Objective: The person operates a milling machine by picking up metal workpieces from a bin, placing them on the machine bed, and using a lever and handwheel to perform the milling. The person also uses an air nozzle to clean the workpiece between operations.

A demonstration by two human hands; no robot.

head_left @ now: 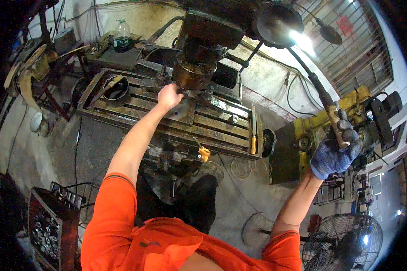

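My right hand (335,151), in a blue-grey work glove, is wrapped round the end of a long dark lever (319,88) that runs up to the machine head (221,25). My bare left hand (168,96) is closed just below the machine's round spindle housing (194,72), over the slotted worktable (221,130). What its fingers hold is hidden in the dark clutter of metal there. A file with a yellow handle (253,143) lies along the table's right end. Toward the left end stands a dark pot (117,92) with a brush (115,82) across it.
A yellow box (204,154) sticks out at the table's front edge. A clear bottle (121,35) stands on the back bench. The lower left has a crate of metal parts (45,230), the lower right a caged fan (343,241). Yellow-green machinery (303,131) is at the right.
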